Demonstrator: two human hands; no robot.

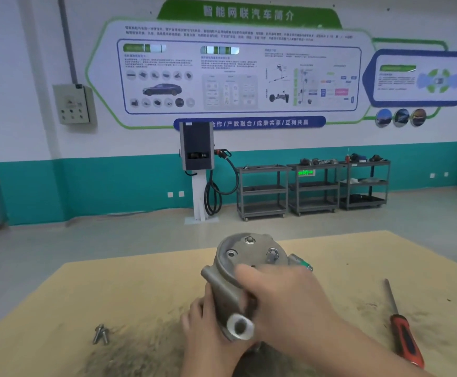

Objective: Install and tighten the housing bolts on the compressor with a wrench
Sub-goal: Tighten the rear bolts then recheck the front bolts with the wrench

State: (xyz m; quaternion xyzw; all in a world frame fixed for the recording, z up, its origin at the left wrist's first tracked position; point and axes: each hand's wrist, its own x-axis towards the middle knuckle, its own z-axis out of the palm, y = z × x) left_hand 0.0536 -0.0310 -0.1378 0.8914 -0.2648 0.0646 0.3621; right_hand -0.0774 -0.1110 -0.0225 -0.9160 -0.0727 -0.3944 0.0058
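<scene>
A grey metal compressor (232, 268) stands tilted on the wooden table (113, 295), its round end face up and away from me. Two bolts sit in that face, one at the top (250, 240) and one standing higher at the right (272, 254); an empty hole (231, 253) shows at the left. My left hand (208, 330) grips the housing from below and the left. My right hand (284, 300) lies over the body with fingers curled round it. Two loose bolts (100, 334) lie on the table at the left. A tool with a red and black handle (405, 333) lies at the right.
Dark grime (145, 346) stains the table around the compressor. Beyond the table's far edge is open grey floor, a charging post (197, 170) against the wall and three grey shelf carts (313, 186).
</scene>
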